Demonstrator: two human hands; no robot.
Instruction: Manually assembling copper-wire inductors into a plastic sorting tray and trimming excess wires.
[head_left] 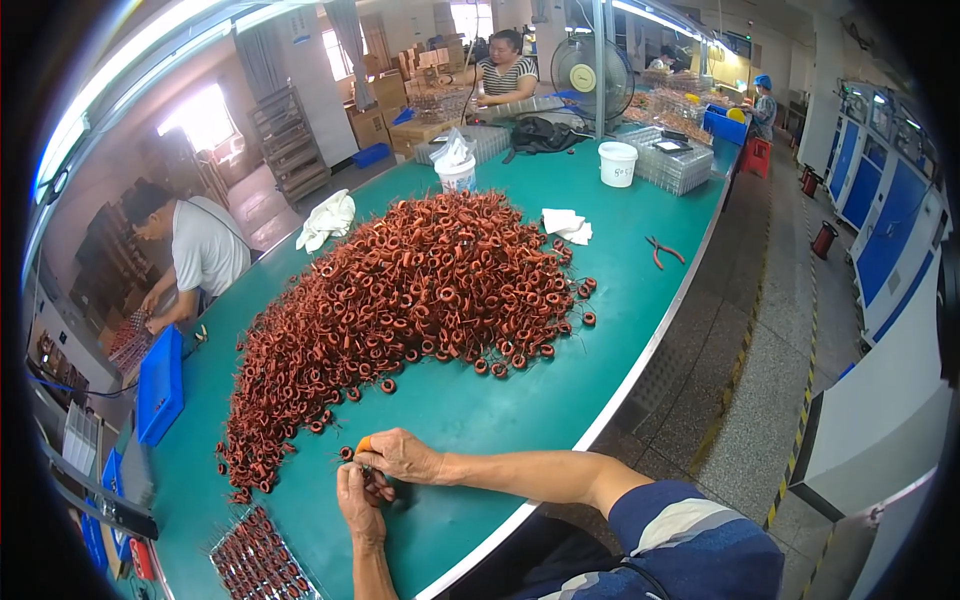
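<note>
Both my hands meet low in the middle, above the green table. My left hand (361,508) is closed, with its fingertips pressed together. My right hand (408,457) reaches in from the right, also closed, and an orange finger cover (364,446) shows on one of its digits. Right at the fingertips is a small red-brown ring coil (346,454) with thin wire leads; whether it is pinched or lies just beyond them I cannot tell. What sits between the fingers is hidden. A large heap of similar coils (420,280) spreads beyond my hands.
A clear tray (262,560) of coils in rows lies at lower left, near a blue bin (160,385). Red-handled pliers (664,252), a white cloth (326,220), white buckets (618,164) and a fan (590,78) stand farther off. Two people sit across the table.
</note>
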